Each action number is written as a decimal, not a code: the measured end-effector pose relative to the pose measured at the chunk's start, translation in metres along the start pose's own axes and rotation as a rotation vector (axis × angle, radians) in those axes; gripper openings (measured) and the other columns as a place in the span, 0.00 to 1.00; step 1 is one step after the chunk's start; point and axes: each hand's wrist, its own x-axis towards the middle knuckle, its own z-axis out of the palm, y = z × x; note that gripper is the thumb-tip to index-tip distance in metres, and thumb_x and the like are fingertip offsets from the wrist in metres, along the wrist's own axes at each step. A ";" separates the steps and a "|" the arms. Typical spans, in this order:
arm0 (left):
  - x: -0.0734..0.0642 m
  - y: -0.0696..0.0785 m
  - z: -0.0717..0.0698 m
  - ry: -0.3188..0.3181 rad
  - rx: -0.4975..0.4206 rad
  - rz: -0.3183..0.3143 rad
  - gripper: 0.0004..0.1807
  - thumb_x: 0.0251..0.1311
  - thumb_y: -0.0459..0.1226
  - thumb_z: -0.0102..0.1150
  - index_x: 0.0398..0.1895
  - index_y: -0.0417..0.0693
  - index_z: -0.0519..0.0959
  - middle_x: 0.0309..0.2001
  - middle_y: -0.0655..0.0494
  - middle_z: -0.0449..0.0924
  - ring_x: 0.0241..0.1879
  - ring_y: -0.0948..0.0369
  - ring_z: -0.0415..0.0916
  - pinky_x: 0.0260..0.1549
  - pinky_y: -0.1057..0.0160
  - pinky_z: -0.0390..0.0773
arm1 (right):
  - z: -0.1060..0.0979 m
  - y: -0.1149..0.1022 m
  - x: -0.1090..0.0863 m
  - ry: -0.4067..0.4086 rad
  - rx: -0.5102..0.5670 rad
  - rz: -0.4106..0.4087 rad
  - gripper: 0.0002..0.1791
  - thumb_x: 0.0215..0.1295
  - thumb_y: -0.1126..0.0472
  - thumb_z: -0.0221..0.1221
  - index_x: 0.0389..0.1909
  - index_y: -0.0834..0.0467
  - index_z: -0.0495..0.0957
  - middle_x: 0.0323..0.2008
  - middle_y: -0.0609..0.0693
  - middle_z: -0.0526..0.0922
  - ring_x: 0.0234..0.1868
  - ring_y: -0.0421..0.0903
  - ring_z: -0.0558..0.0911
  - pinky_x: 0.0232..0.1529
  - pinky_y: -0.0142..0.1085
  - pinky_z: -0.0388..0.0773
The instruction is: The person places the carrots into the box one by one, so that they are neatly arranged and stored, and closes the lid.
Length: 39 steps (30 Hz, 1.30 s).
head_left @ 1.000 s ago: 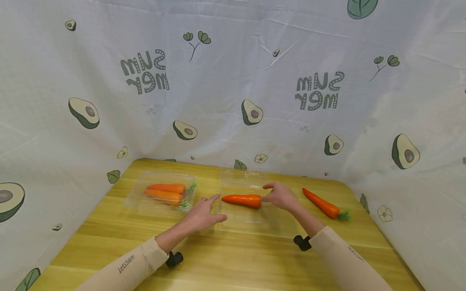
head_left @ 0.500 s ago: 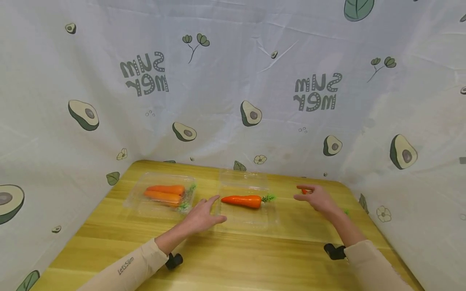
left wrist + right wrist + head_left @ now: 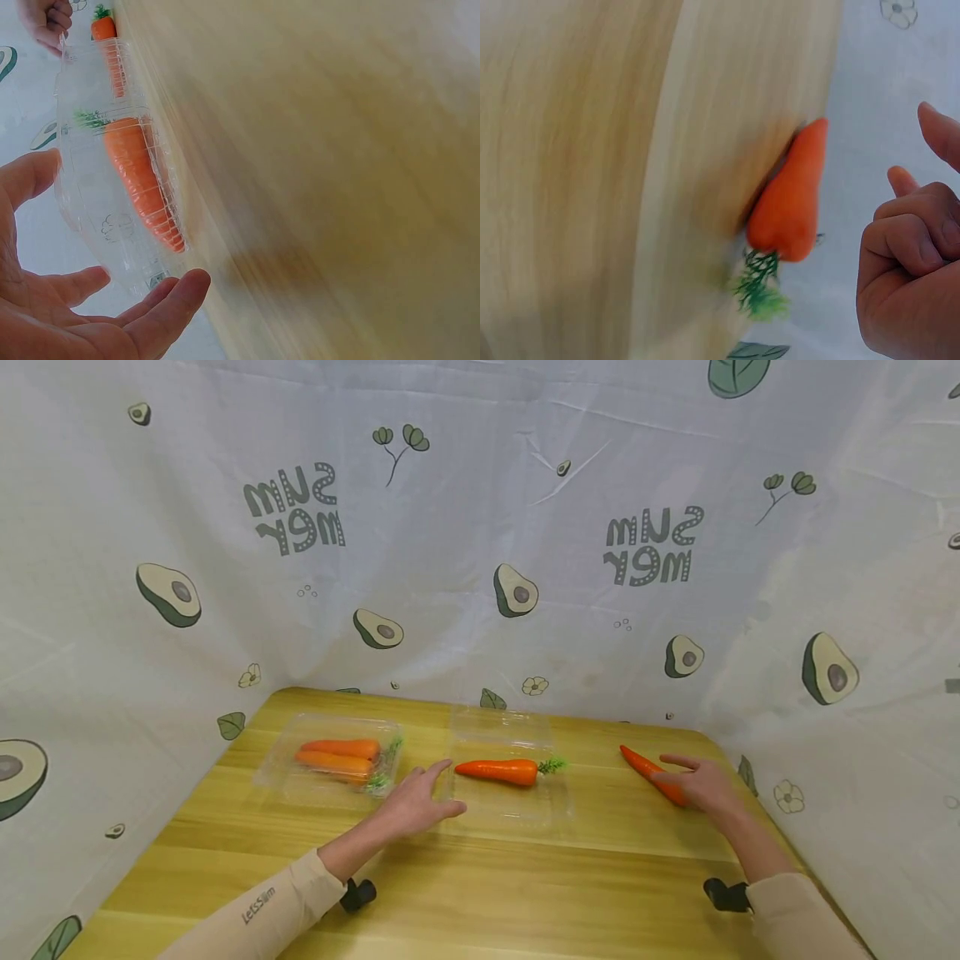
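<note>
My left hand (image 3: 416, 802) is at the left side of an open clear plastic container (image 3: 510, 818), its thumb and fingers spread. In the left wrist view its fingertips (image 3: 196, 283) are near the container wall; whether they touch, I cannot tell. A carrot (image 3: 498, 772) with green leaves lies in that container. My right hand (image 3: 705, 789) hovers over the thick end of a loose carrot (image 3: 641, 764) on the right. The right wrist view shows this carrot (image 3: 791, 199) apart from the hand (image 3: 911, 262), whose thumb and index finger stretch out while the other fingers curl.
Another clear plastic container (image 3: 300, 722) stands on the left of the wooden table (image 3: 480, 893), with carrots (image 3: 337, 760) inside. A printed white curtain (image 3: 450, 552) hangs behind the table and along its sides.
My right hand has left the leafy end of the carrot in the middle container and travelled right to the loose carrot. The left hand has stayed in place.
</note>
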 end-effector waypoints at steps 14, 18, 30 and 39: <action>0.002 0.001 0.000 0.002 -0.005 -0.011 0.44 0.51 0.59 0.60 0.70 0.57 0.57 0.67 0.42 0.59 0.67 0.44 0.52 0.55 0.37 0.61 | -0.011 0.039 0.007 0.033 0.018 0.059 0.41 0.57 0.48 0.60 0.65 0.68 0.60 0.09 0.39 0.51 0.08 0.39 0.54 0.11 0.32 0.59; 0.002 0.000 0.000 -0.001 0.000 -0.008 0.44 0.50 0.60 0.60 0.70 0.59 0.57 0.67 0.42 0.59 0.67 0.44 0.52 0.55 0.38 0.62 | -0.010 0.046 0.007 0.027 0.035 0.086 0.41 0.57 0.48 0.60 0.65 0.68 0.59 0.08 0.39 0.52 0.08 0.38 0.54 0.11 0.32 0.59; 0.001 -0.001 0.002 -0.002 -0.006 -0.015 0.44 0.51 0.59 0.60 0.70 0.58 0.56 0.67 0.43 0.59 0.68 0.44 0.49 0.56 0.36 0.60 | -0.010 0.056 0.011 0.044 0.006 0.124 0.41 0.56 0.49 0.61 0.64 0.70 0.60 0.09 0.41 0.53 0.09 0.39 0.56 0.12 0.32 0.59; -0.001 0.000 0.000 -0.007 -0.011 -0.011 0.44 0.52 0.58 0.60 0.70 0.58 0.56 0.67 0.43 0.59 0.68 0.43 0.51 0.55 0.36 0.61 | -0.008 0.059 0.011 0.060 -0.066 0.118 0.42 0.53 0.49 0.63 0.61 0.73 0.63 0.08 0.42 0.54 0.09 0.39 0.55 0.12 0.33 0.59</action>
